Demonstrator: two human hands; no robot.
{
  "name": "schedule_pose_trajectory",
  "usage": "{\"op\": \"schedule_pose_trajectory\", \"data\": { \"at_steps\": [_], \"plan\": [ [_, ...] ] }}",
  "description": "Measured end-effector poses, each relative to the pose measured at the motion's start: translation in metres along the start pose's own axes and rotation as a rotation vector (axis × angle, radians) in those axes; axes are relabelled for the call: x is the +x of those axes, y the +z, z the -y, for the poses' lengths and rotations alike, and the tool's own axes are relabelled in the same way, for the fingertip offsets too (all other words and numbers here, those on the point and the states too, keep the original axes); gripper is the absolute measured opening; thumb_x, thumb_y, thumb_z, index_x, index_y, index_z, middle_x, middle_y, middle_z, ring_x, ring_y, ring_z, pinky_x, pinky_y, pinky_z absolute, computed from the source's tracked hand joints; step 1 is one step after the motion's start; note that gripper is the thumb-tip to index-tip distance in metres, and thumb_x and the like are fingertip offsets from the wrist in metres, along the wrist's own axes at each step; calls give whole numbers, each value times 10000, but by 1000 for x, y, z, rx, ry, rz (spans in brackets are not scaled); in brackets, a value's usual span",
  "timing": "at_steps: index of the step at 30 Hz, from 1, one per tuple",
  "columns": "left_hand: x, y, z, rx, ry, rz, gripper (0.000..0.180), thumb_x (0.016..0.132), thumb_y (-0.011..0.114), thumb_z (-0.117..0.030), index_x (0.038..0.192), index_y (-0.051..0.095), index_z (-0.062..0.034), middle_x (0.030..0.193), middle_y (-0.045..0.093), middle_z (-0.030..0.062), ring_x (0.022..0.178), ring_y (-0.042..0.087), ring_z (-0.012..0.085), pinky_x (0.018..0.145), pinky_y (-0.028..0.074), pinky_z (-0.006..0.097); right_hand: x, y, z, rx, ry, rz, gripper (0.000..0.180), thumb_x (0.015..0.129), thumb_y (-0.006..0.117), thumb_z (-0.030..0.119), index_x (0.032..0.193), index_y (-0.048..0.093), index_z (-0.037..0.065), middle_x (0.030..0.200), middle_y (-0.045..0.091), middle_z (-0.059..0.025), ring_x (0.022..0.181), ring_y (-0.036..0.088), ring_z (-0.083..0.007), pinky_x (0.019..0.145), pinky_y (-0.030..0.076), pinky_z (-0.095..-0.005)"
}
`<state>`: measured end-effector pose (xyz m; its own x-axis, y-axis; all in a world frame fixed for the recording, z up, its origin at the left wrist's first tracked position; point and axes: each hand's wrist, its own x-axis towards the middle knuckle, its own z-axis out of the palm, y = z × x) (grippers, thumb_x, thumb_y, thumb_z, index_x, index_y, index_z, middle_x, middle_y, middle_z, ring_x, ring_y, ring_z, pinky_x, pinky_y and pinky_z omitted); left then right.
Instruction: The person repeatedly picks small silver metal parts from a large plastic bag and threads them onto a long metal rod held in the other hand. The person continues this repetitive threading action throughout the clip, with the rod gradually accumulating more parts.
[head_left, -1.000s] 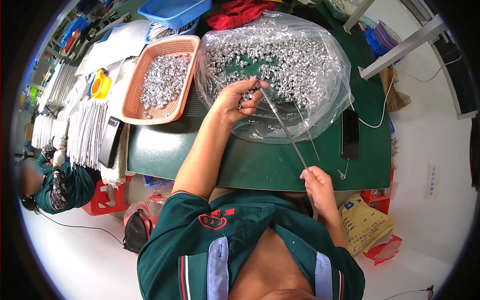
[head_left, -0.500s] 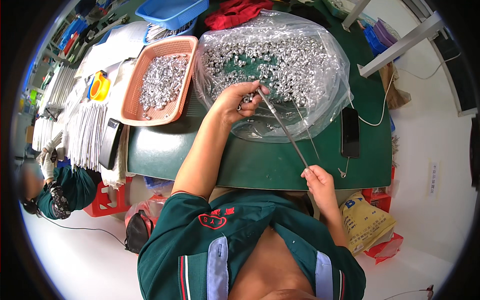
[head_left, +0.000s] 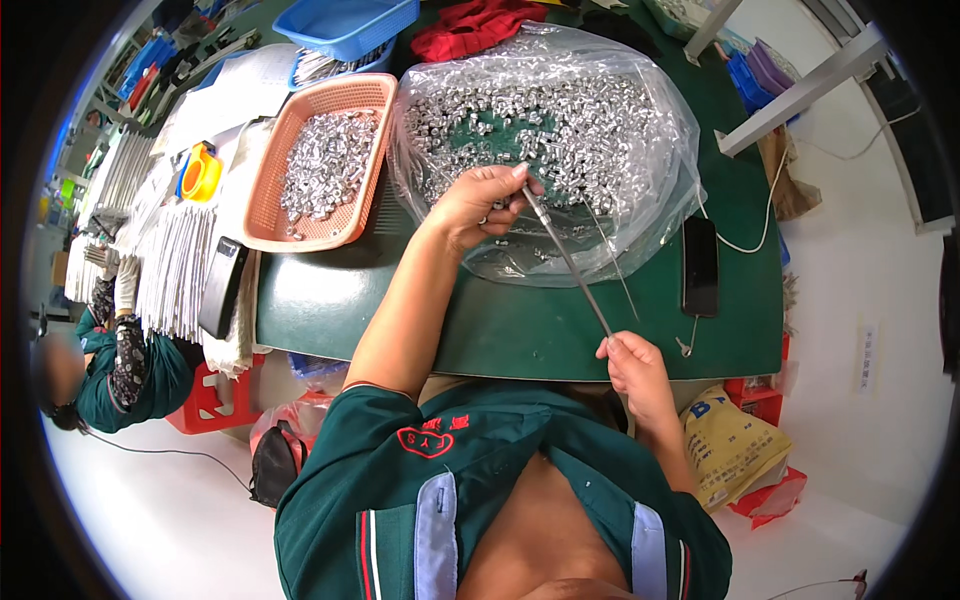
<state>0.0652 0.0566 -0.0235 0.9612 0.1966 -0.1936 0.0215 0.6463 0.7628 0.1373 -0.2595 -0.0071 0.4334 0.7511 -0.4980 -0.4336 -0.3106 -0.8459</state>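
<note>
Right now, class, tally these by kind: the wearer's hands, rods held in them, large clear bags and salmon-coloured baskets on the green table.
Wearer's hands, left hand and right hand: 2
Held rod: 1
Large clear bag: 1
Salmon-coloured basket: 1
Total: 5

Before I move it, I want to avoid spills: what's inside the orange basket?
The orange basket holds a heap of small, shiny metal pieces; whatever lies beneath them is covered.

Bright metal and clear plastic over a smooth, glossy green tabletop (head_left: 500, 335)
Rod (head_left: 573, 263) of smooth grey metal; small parts (head_left: 605, 130) of shiny silvery metal; bag (head_left: 668, 215) of clear, wrinkled plastic; on the left, basket (head_left: 300, 239) of perforated orange plastic; far side, red cloth (head_left: 472, 30), matt and creased; on the right, phone (head_left: 700, 268) with a glossy black face
</note>
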Motion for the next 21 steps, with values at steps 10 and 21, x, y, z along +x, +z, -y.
{"op": "schedule_pose_trajectory", "data": {
  "at_steps": [10, 21],
  "plan": [
    [1, 5, -2, -230, -49, -135, 347, 971, 376, -254, 1086, 535, 32, 775, 521, 70, 505, 339, 70, 392, 251, 187, 12, 11, 3, -18, -76, -93, 205, 951, 485, 183, 844, 557, 24, 555, 319, 92, 466, 246, 1, 413, 197, -189],
    [6, -16, 6, -577, 43, 63, 239, 965, 459, -254, 996, 515, -23, 754, 499, 46, 496, 346, 70, 396, 250, 196, -5, 5, -1, -28, -45, -61, 200, 948, 486, 170, 836, 558, 21, 554, 332, 84, 470, 264, -1, 420, 209, -187]
  ]
}}
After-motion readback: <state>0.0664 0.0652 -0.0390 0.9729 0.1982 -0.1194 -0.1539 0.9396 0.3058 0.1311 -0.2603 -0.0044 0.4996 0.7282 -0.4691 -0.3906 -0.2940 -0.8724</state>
